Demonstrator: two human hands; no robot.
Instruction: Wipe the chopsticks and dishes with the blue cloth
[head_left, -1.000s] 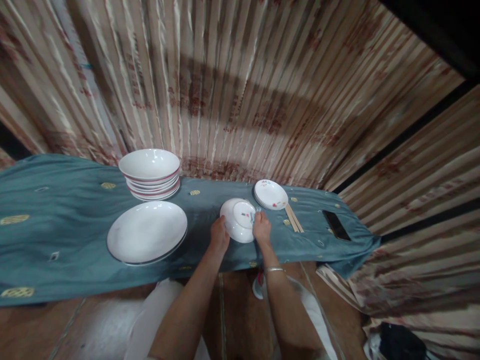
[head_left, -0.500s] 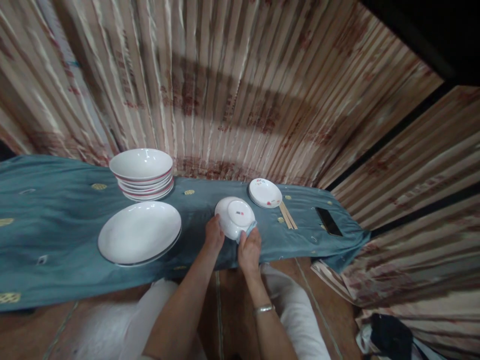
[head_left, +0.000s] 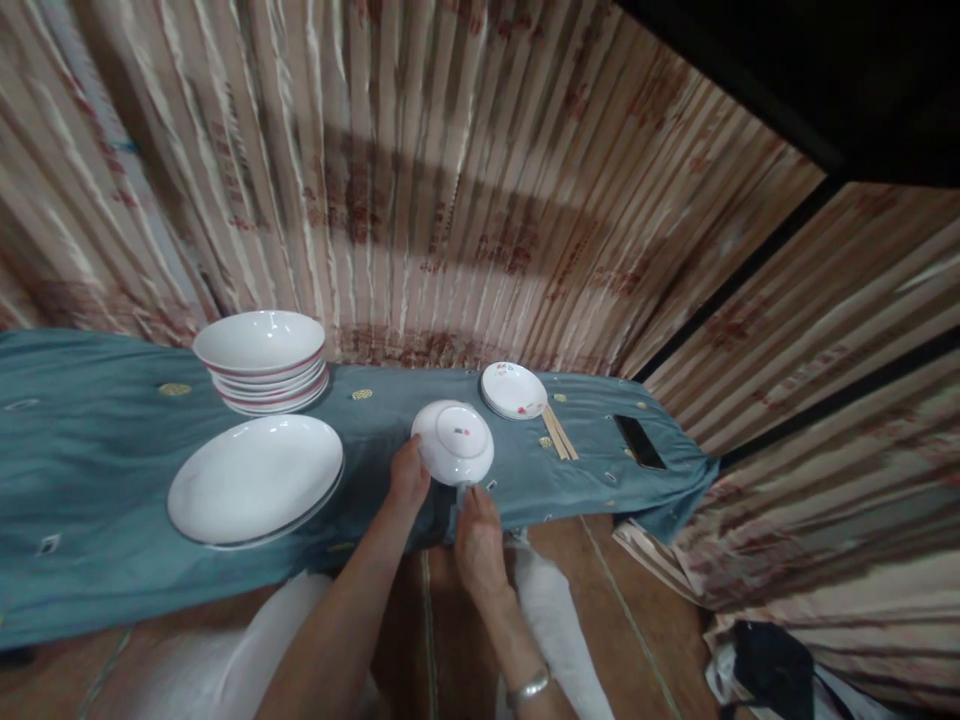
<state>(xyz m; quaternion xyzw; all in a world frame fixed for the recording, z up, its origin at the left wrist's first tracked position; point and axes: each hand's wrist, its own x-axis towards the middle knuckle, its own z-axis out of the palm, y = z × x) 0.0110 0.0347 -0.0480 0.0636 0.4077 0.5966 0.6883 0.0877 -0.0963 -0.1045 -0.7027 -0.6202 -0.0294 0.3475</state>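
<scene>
A small white plate [head_left: 436, 466] is tilted with its underside toward me, showing a raised foot ring and a small red and dark mark. My left hand [head_left: 409, 474] grips it by the left edge, thumb on the underside. Just below the plate's lower edge, my right hand [head_left: 480, 535] is closed on a pale blue cloth [head_left: 461, 491], which is mostly hidden by the fingers. To the right of the plate, a short stack of small floral plates [head_left: 514, 388] rests on the teal tablecloth [head_left: 390, 400].
Left of my hands lie large oval plates [head_left: 259, 480], with a stack of white bowls and plates [head_left: 262, 345] behind. Wooden chopsticks [head_left: 559, 435] and a black phone [head_left: 639, 442] lie at the right. Pleated curtains [head_left: 420, 200] hang behind the table.
My right hand with the cloth has moved down off the plate's lower right rim. The plate has turned slightly in my left hand. The whole view has shifted a little.
</scene>
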